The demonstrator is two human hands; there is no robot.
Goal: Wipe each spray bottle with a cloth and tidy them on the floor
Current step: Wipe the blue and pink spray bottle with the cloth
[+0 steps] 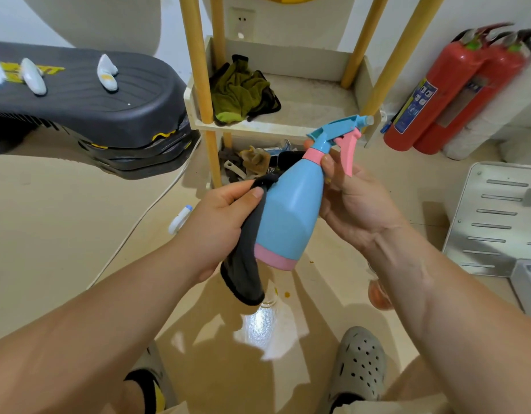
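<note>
My left hand (225,216) is curled round a dark grey cloth (246,258), with the thumb pinning its top fold against the side of the blue and pink spray bottle (288,213). The rest of the cloth hangs down past the bottle's pink base. My right hand (357,204) is clamped on the bottle's neck, thumb on the pink collar just under the trigger. It holds the bottle tilted in the air above the floor (64,234), nozzle pointing away from me.

I judge this to be the wiping step, with the cloth only on the flank nearest my left hand. The next move calls for turning the bottle with the right hand while dragging the cloth round the body and up to the spray head. After that I would stand it upright on the floor.

Left of the bottle and lower, a small white bottle with a blue tip (180,218) lies on the floor, partly hidden by my left hand, and I cannot tell its type. Beyond the bottle stands a wooden shelf rack (288,127) holding a crumpled green cloth (240,91). Far right of it are red fire extinguishers (437,91).
</note>
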